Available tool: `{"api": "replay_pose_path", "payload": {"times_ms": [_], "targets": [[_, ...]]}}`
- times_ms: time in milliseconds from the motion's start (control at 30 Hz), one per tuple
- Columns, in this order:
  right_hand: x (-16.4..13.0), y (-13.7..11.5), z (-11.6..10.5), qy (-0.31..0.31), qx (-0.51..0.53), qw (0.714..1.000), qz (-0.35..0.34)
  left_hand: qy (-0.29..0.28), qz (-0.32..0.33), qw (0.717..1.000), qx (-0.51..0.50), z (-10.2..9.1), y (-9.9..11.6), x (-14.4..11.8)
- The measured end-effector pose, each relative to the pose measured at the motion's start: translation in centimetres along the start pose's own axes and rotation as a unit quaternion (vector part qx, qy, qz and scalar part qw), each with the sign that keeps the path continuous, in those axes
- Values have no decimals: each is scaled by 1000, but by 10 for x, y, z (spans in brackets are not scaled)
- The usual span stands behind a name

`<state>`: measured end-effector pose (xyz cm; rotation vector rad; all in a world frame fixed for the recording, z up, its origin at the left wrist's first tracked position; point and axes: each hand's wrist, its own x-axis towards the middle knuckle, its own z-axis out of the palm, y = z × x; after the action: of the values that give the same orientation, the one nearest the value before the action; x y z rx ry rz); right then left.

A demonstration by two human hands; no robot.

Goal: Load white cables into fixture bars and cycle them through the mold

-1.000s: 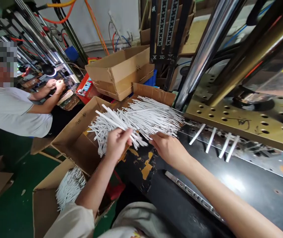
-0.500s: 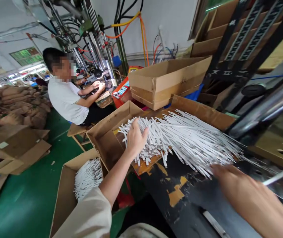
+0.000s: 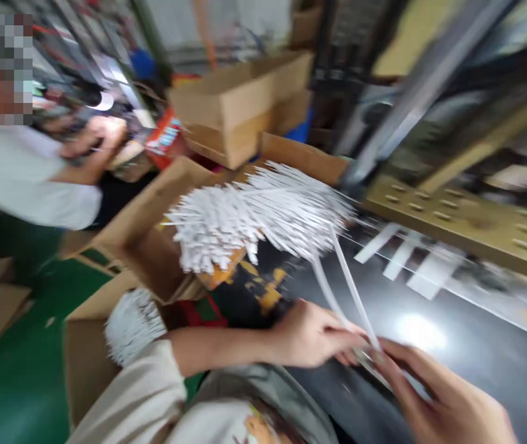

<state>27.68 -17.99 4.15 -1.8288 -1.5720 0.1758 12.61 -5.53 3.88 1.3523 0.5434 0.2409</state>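
Observation:
In front of my body my two hands meet over the dark table. My left hand [image 3: 312, 336] pinches a narrow white strip [image 3: 328, 290] with its fingertips. Close beside it, the fingers of my right hand [image 3: 443, 391] are closed on another white strip [image 3: 353, 290]. Both strips slant up and away toward a big heap of similar white strips [image 3: 217, 228]. Motion blur hides exactly how the fingertips grip and whether the strips join.
An open cardboard box [image 3: 129, 228] stands left of the heap, and a lower box [image 3: 78, 345] holds a bundle of strips. Several white pieces [image 3: 434, 271] lie by a machine's metal plate [image 3: 466, 216]. At left a co-worker in a white shirt [image 3: 27, 179] works at a machine.
My left hand has left the heap and come right and nearer to my right hand. Strips are now between the fingers of both hands. The view has swung right and closer.

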Motion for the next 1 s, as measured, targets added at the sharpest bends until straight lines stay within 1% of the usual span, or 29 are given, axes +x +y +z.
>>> {"api": "replay_pose_path", "payload": {"times_ms": [33, 67, 100, 133, 167, 233, 267, 333, 400, 467, 567, 667, 733, 800, 867, 933, 967, 1000], "targets": [[-13, -8, -8, 25, -36, 998, 37, 4, 22, 1000, 4, -5, 5, -7], [-22, -14, -12, 52, -56, 995, 63, -1, 54, 998, 35, -13, 10, -10], [-30, -17, -13, 83, -65, 991, 83, 20, 105, 991, 81, -22, 12, -9], [-35, -17, -10, 106, -61, 988, 96, 35, 172, 974, 143, -30, 13, -5], [-40, -15, -7, 127, -42, 985, 110, 45, 239, 949, 203, -37, 13, 0], [-48, -9, 0, 150, -3, 981, 120, 32, 342, 896, 284, -43, 10, 11], [-51, -7, 3, 152, 11, 981, 119, 16, 380, 870, 312, -42, 9, 16], [-54, -7, 8, 140, 17, 985, 103, -27, 427, 833, 351, -36, 6, 20], [-53, -9, 14, 131, 8, 988, 82, -63, 436, 812, 382, -30, 3, 23], [-50, -11, 19, 124, -4, 990, 65, -87, 416, 807, 410, -26, 2, 23], [-46, -12, 22, 114, -32, 992, 47, -92, 379, 797, 461, -23, 7, 22], [-41, -12, 17, 84, -57, 994, 26, -102, 370, 762, 521, -20, 15, 19], [-37, -13, 14, 53, -87, 995, 7, -112, 365, 746, 545, -19, 17, 20], [-33, -12, 13, 28, -122, 992, -9, -116, 359, 744, 551, -20, 12, 22], [-30, -10, 14, 19, -144, 989, -26, -107, 356, 746, 553, -21, 6, 24], [-28, -6, 11, 17, -139, 989, -44, -92, 354, 746, 556, -23, 1, 25], [-26, -2, 7, 6, -125, 991, -53, -90, 356, 747, 555, -24, 0, 25], [-24, 2, 1, -20, -104, 993, -60, -98, 359, 747, 551, -26, 1, 25]]}}
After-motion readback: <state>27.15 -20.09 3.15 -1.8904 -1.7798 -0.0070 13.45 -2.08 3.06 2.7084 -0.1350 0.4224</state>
